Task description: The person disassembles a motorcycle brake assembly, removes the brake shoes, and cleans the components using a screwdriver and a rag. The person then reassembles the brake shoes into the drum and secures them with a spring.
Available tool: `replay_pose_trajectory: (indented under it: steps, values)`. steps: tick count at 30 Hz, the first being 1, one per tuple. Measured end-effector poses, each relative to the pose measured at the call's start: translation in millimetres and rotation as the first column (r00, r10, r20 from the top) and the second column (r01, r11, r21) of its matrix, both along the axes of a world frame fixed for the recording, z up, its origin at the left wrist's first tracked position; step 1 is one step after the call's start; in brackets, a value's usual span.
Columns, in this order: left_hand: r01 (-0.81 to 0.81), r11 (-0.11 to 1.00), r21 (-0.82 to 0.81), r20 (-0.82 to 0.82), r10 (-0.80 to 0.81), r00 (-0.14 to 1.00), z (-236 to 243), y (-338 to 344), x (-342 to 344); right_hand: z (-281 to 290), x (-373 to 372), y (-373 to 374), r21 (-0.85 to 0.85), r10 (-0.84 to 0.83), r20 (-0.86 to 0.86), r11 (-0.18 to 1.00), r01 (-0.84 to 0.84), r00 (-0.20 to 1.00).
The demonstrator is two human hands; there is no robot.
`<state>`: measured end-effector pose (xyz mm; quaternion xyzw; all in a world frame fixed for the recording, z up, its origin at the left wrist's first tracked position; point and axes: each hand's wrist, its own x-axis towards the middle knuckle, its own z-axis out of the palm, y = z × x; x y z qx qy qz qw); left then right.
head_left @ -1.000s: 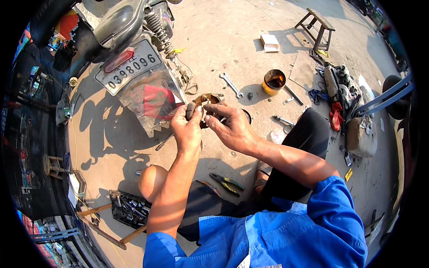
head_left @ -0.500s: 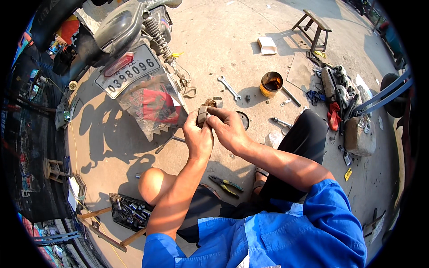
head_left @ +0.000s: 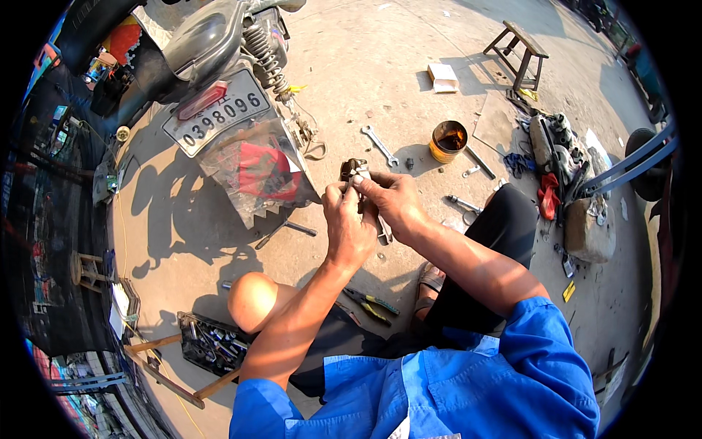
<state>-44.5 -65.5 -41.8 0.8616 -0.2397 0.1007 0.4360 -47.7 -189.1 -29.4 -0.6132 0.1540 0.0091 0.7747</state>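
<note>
My left hand (head_left: 349, 228) and my right hand (head_left: 393, 201) meet in front of me, above the concrete. Their fingers are closed around a brownish metal machine part (head_left: 355, 168). Its rounded top shows beyond my fingertips, and a bright metal end (head_left: 385, 231) sticks out below my right hand. Most of the part is hidden by my fingers, so its exact kind cannot be made out. Just beyond it lies an open-ended wrench (head_left: 379, 146), with a small dark nut-like piece (head_left: 409, 163) beside it. Pliers (head_left: 371, 305) with yellow-green and dark handles rest near my foot.
A motorcycle's rear end (head_left: 219, 110) stands at the left. An open tin (head_left: 447, 142) of dark liquid is ahead to the right, near a wooden stool (head_left: 518, 53) and white box (head_left: 443, 77). A socket tray (head_left: 212, 344) lies beside my left knee; rags (head_left: 548, 196) lie right.
Both hands have shifted slightly right. The part between them has turned: its broad curved face no longer shows, while its top and a bright lower end now do.
</note>
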Motion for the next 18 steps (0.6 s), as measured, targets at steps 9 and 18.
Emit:
replay_pose_trajectory:
  steps: [9,18]
  values:
    - [0.025,0.987,0.159,0.006,-0.027,1.000,4,-5,-6,-19,7,-9,-0.012,-0.073,-0.088,0.997,0.073,0.993]
    - [-0.030,0.994,-0.107,-0.028,0.027,0.999,7,10,8,-10,12,-23,-0.071,-0.001,0.031,0.997,0.003,1.000]
